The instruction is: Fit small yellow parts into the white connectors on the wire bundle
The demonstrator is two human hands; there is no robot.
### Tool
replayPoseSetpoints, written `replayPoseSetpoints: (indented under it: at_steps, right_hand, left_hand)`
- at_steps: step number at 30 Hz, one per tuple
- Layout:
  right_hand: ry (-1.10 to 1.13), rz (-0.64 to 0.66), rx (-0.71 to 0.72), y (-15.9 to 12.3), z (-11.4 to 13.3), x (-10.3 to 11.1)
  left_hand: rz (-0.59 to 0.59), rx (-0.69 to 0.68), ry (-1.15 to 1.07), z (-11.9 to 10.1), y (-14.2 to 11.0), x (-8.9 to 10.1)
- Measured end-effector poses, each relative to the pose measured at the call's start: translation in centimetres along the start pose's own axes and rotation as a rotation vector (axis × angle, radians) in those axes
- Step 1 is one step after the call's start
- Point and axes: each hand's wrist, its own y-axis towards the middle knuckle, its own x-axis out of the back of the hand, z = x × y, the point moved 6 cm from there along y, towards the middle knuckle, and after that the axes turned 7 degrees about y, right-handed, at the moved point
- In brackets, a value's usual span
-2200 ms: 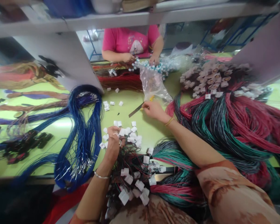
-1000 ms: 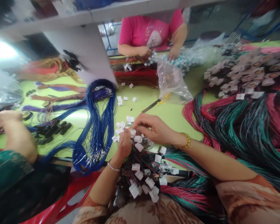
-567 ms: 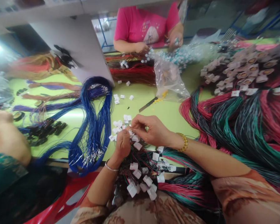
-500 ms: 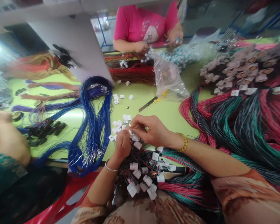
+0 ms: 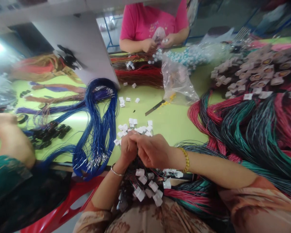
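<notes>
Just below frame centre, the left hand [image 5: 128, 149] grips connectors [image 5: 133, 121] fanning out above it, the right hand [image 5: 156, 152] curled against it, contents hidden.

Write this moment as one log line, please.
left hand: against right hand | right hand: fingers curled | grip: hidden | white connectors: just beyond hands | blade: on green table

Connectors [image 5: 139, 194], lower centre: white plastic. Blue wires [image 5: 93, 123], left of centre: glossy, metal-tipped. Bag [image 5: 176, 81], upper centre: clear, crinkled plastic. Counter [image 5: 177, 124]: smooth, semi-gloss. Chair [image 5: 86, 186], lower left: glossy plastic.
</notes>
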Motion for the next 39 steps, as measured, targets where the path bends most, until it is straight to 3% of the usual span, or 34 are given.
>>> replayPoseSetpoints:
  at_steps: [2, 5, 8, 11, 15, 18, 21, 23, 24, 26, 28, 29, 31, 35, 39]
  right_hand:
    - [0.1, -0.111, -0.09, 0.8, -1.4, 2.3]
    - [0.304, -0.313, -0.234, 1.9, -4.3, 6.0]
    - [0.504, -0.287, -0.318, 2.5, -5.9, 6.1]
    - [0.554, -0.023, -0.311, 2.4, -5.1, 2.5]
    - [0.326, 0.355, -0.118, 1.4, -3.0, -3.0]
    - [0.205, 0.476, -0.033, 0.6, -3.3, -5.1]
    - [0.07, 0.492, 0.005, -0.1, -4.1, -6.0]
    - [-0.019, 0.504, 0.045, -0.5, -4.3, -6.5]
    - [-0.056, 0.512, 0.065, -0.7, -4.2, -6.8]
    - [-0.115, 0.521, 0.107, -0.9, -4.0, -7.2]
    - [-0.161, 0.523, 0.134, -0.9, -3.7, -7.5]
    - [-0.179, 0.523, 0.143, -0.9, -3.6, -7.5]
    - [-0.219, 0.517, 0.158, -0.9, -3.3, -7.5]
    - [-0.292, 0.502, 0.206, -1.2, -2.4, -7.6]
    - [-0.369, 0.433, 0.262, -1.9, -1.1, -8.2]
  left_hand:
    - [0.178, -0.147, 0.091, -2.2, -0.2, -1.0]
    - [0.576, -0.41, 0.284, -5.5, -2.0, -3.5]
    - [0.757, -0.626, 0.582, -6.8, -4.1, -5.2]
    - [0.774, -0.74, 0.854, -5.7, -5.4, -6.4]
    - [0.787, -0.909, 1.01, -4.2, -7.4, -8.0]
    - [0.758, -1.088, 0.977, -5.3, -9.8, -8.0]
    - [0.561, -1.167, 0.736, -7.5, -12.6, -5.6]
    - [0.338, -1.02, 0.531, -7.8, -13.4, -2.5]
    - [0.197, -0.863, 0.428, -7.2, -13.3, -0.5]
    - [-0.187, -0.309, 0.25, -4.0, -12.3, 4.1]
    - [-0.349, 0.203, -0.019, -0.1, -11.9, 6.5]
    - [-0.368, 0.396, -0.163, 1.3, -11.7, 6.7]
    - [-0.32, 0.606, -0.384, 2.3, -10.3, 6.0]
    - [-0.085, 0.592, -0.482, 1.1, -5.9, 3.9]
    - [0.062, 0.619, -0.343, 1.1, -3.1, 2.9]
